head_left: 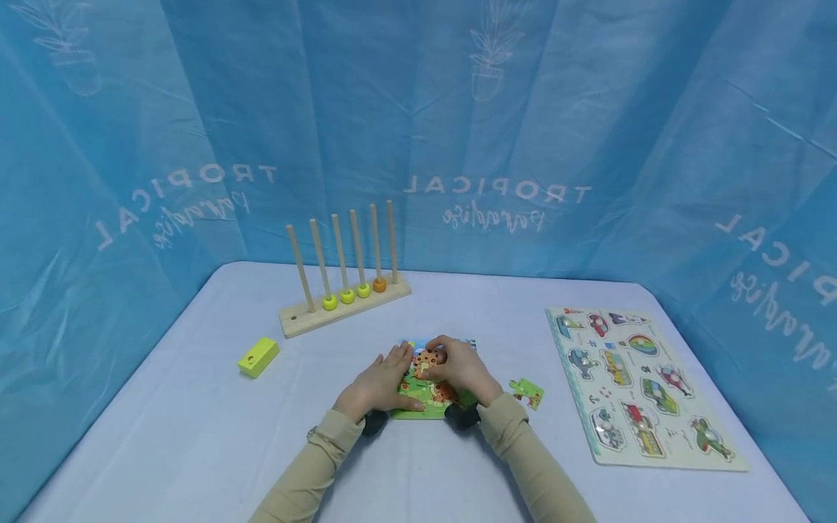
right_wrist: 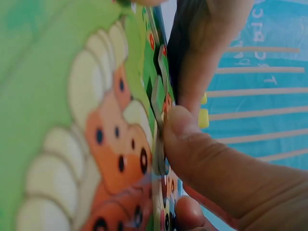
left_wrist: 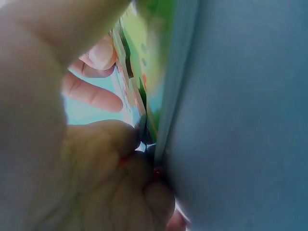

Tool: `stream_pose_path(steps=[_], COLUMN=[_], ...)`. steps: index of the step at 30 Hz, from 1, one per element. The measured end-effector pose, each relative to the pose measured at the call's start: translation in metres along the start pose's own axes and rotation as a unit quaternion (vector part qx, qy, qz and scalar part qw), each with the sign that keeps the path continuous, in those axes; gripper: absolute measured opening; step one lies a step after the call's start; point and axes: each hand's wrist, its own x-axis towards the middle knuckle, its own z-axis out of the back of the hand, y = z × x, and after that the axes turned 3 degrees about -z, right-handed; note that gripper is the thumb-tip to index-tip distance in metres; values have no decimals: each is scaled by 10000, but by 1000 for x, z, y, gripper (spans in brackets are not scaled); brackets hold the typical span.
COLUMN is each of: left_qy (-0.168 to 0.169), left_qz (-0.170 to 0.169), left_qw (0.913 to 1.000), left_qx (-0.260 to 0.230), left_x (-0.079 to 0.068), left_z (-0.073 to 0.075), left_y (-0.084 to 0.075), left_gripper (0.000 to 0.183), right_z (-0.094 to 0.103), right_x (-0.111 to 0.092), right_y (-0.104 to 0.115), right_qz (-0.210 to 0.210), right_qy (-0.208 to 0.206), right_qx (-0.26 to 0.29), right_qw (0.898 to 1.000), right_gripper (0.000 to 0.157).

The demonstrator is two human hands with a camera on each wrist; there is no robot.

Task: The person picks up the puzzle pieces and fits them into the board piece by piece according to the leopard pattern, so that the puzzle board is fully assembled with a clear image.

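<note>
A jigsaw puzzle (head_left: 428, 408) with spotted animals on green lies in the middle of the table. Spread over its left side is my left hand (head_left: 378, 383), fingers extended and thumb along the lower left part. My right hand (head_left: 463, 367) reaches over the upper right of the puzzle and pinches a puzzle piece (right_wrist: 158, 108) between thumb and fingers. In the right wrist view that piece stands tilted up from the others, the thumb (right_wrist: 185, 132) against its edge. A loose puzzle piece (head_left: 527, 393), green with spots, lies right of the puzzle.
Behind the puzzle stands a wooden peg rack (head_left: 346, 309) with yellow and orange beads on several upright rods. A yellow block (head_left: 259, 357) lies at the left. On the right is a vehicle peg-puzzle board (head_left: 617, 396). A blue printed curtain (head_left: 418, 131) surrounds the table.
</note>
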Motion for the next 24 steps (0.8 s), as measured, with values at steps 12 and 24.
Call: stream_pose_path(steps=[12,24], left_qy=[52,160], left_qz=[46,134], left_qw=[9990,9976], left_qx=[432,664], left_x=[-1,-6], left_z=[1,4], left_y=[-1,-8], left_gripper=[98,91], right_z=[-3,-4], right_x=[3,2], right_y=[-6,-3], right_qz=[73,0], right_qy=[-265,-19], right_qx=[-110,59], right_qw=[9996,10000], right_gripper=[42,52])
